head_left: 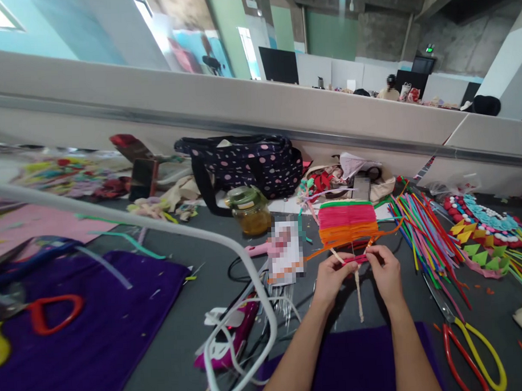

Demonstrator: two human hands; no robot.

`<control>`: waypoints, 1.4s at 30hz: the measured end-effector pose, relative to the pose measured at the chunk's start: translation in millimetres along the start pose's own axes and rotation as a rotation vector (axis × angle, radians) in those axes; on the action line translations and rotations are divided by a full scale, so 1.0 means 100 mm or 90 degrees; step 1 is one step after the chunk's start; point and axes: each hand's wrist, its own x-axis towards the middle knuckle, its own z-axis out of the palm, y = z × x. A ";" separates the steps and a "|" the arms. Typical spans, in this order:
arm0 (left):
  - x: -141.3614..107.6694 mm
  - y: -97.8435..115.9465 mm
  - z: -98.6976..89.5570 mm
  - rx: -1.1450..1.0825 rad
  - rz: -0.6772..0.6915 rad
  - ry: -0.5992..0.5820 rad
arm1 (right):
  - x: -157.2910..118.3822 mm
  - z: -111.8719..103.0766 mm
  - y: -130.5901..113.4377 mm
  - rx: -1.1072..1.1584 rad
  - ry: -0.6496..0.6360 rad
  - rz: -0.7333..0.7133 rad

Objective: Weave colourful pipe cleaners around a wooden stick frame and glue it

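Note:
My left hand [332, 279] and my right hand [385, 272] are close together over the dark table, thumbs and fingers pinched. Between them they grip a short pink-red strip [356, 260], which crosses pale thin sticks [359, 297]. Just beyond my fingers is a flat craft panel [346, 222] banded in green, pink and orange, apparently on the same sticks. Loose orange strip ends [316, 254] stick out to both sides of it. Whether the strip is fuzzy wire or cloth, I cannot make out.
Fuzzy craft stems [429, 235] lie right of my hands, with large scissors [467, 348] below. Left are a pink glue gun [232, 339], a white curved bar [159, 219] and a jar [251, 216]. A patterned bag [243, 165] rests against the partition [241, 108].

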 end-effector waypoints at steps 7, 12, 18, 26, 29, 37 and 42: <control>0.00 0.00 0.01 -0.045 -0.018 0.009 | -0.01 0.00 0.00 -0.079 -0.053 -0.060; 0.00 -0.02 0.03 -0.058 -0.013 -0.004 | 0.00 0.02 0.05 -0.120 -0.071 -0.068; 0.01 -0.06 0.04 -0.034 0.011 0.014 | 0.00 0.03 0.08 -0.158 -0.071 -0.063; 0.02 -0.09 0.03 -0.030 0.025 0.011 | -0.02 0.04 0.03 -0.195 -0.071 -0.085; 0.03 -0.10 0.02 -0.015 0.035 0.018 | -0.03 0.06 0.01 -0.203 -0.073 -0.092; 0.04 -0.12 0.01 -0.023 0.026 0.022 | -0.03 0.07 0.03 -0.217 -0.078 -0.087; 0.02 -0.09 0.02 -0.010 0.015 0.018 | -0.04 0.07 0.05 -0.235 -0.095 -0.080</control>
